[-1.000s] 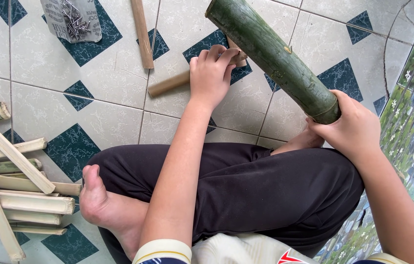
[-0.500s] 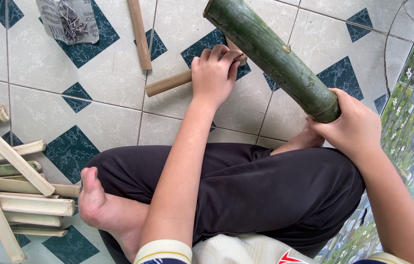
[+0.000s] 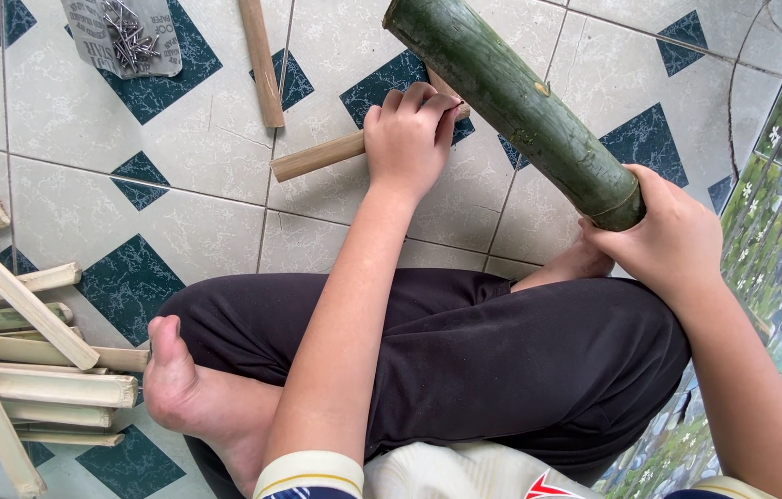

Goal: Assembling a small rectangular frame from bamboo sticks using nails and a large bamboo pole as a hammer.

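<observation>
Right hand (image 3: 664, 236) grips a smooth green bamboo tube (image 3: 516, 102); left hand (image 3: 407, 139) clasps a pale wooden stick (image 3: 317, 157).

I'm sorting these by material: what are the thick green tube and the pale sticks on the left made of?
The thick green tube looks like raw bamboo: matte green skin, a node bump. The pale sticks seem to be split bamboo, dry and unfinished, tan with fibrous cut faces.

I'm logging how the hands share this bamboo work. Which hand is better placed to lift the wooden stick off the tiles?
Left. The left hand already curls its fingers over the wooden stick on the tiled floor, while the right hand is occupied gripping the lower end of the green bamboo pole.
</observation>
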